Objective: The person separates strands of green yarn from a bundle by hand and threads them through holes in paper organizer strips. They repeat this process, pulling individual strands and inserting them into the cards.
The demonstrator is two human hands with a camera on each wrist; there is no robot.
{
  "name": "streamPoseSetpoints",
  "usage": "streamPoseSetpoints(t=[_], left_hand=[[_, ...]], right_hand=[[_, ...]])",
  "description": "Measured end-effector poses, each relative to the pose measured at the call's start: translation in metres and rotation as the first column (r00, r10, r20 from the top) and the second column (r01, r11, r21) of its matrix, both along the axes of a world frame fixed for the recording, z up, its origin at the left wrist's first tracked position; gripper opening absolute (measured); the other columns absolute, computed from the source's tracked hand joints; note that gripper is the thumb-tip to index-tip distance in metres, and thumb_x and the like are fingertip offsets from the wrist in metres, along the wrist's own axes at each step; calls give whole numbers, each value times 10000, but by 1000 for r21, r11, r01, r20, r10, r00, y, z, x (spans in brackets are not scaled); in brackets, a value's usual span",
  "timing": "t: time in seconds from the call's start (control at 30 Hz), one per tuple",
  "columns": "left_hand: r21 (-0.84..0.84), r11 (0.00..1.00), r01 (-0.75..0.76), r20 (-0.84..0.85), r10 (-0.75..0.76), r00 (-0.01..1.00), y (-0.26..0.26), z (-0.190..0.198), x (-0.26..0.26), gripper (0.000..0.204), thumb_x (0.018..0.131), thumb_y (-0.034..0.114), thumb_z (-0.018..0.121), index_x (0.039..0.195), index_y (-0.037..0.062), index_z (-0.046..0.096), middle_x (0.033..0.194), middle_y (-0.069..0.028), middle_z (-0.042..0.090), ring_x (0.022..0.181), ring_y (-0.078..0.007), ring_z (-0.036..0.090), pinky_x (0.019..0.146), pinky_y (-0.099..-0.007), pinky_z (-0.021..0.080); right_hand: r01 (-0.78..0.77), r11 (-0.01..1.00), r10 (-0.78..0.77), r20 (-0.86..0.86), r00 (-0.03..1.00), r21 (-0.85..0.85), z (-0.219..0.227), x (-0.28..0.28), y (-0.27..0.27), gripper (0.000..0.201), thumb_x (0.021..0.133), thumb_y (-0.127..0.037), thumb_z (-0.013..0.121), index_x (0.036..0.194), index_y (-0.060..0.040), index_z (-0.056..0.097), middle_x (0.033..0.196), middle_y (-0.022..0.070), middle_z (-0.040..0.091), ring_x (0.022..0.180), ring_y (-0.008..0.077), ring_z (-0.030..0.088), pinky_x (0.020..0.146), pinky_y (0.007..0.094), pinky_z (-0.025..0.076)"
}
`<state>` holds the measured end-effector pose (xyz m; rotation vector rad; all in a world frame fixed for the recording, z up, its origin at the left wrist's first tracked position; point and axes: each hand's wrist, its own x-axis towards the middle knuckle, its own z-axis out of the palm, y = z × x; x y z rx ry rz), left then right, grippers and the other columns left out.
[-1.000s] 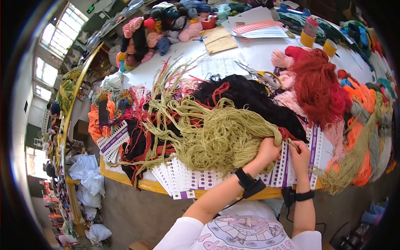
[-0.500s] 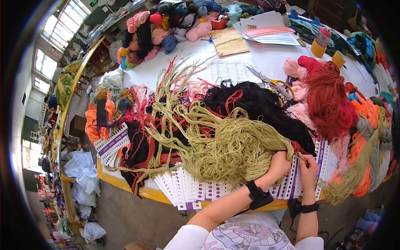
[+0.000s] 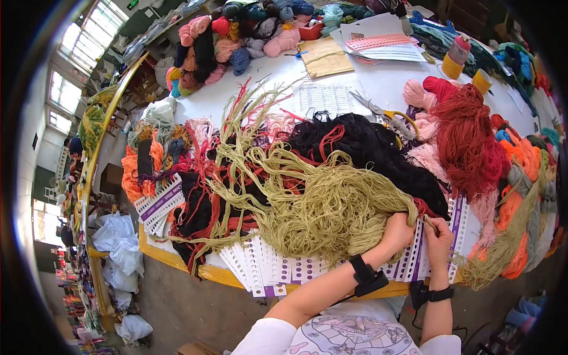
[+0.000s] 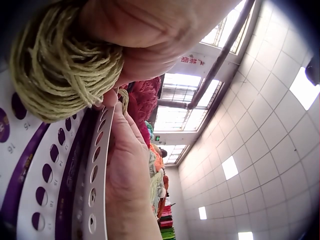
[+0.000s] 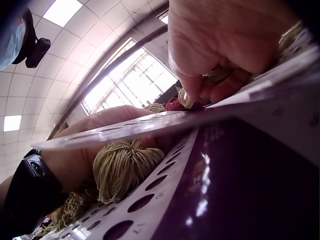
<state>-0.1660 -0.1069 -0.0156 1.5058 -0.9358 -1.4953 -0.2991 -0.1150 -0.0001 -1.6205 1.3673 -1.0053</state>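
Observation:
A large tangled heap of olive-green yarn (image 3: 331,207) lies across the table in the head view. At its right end my left hand (image 3: 399,234) grips a thick bundle of it; in the left wrist view this yarn bundle (image 4: 65,75) bulges out below the hand. Close beside it, my right hand (image 3: 438,241) pinches green strands, with some yarn (image 5: 216,76) visible inside its curled fingers in the right wrist view. A white punched thread card (image 4: 96,175) with numbered holes stands raised between the hands. More purple-and-white cards (image 3: 260,266) lie fanned underneath.
Black yarn (image 3: 361,145) lies behind the green heap, with scissors (image 3: 390,115) beyond it. Dark red yarn (image 3: 461,139) and orange yarn (image 3: 509,207) are piled at right. A printed sheet (image 3: 325,97) and more skeins (image 3: 236,35) lie farther back. The table's yellow edge (image 3: 219,275) runs in front.
The head view has shifted, so the scene sits farther right and lower than a second ago. Both hands stay at the same spot by the green bundle, with only slight finger movement.

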Motion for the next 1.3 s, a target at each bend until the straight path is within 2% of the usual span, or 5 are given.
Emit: streamPoseSetpoints(t=[0.3,0.37,0.5,0.73,1.3], left_hand=[[-6,994,-105,-65,104,992,-1,-4,-5,113,783,41,508,831,-48,558,573,-88,563,417,-161,548,368,-287,426],[45,999,18,100,-22,995,-4,-22,-3,132,791,72,507,783,-44,570,526,-82,553,417,-163,550,364,-282,430],[113,993,20,-145,-4,989,-5,5,1,128,820,97,519,796,-13,579,632,-65,593,461,-113,550,374,-220,416],[188,981,47,-181,-13,983,-6,9,5,105,822,101,549,794,0,562,619,-54,567,440,-113,525,369,-225,401],[122,992,-3,-105,15,994,-3,13,-2,76,811,94,556,794,20,566,638,-31,565,484,-91,506,405,-218,400]], right_hand=[[-9,999,9,-3,1000,-39,-7,-2,-2,83,758,-3,585,834,28,582,768,46,552,709,115,507,630,220,394],[-35,997,32,-36,999,-76,-6,-2,-4,103,762,-24,581,856,12,601,766,66,564,708,138,526,625,242,410],[38,998,-38,-8,999,-42,-9,-9,-3,96,753,-46,605,826,16,604,760,63,564,689,128,527,608,235,409],[38,998,-33,126,991,-42,-13,-8,-1,114,742,-70,629,830,2,620,737,45,560,674,118,526,595,227,407],[1,986,-20,-116,993,-164,-15,-10,3,118,707,-101,602,817,-80,639,785,49,597,713,233,589,614,304,462]])
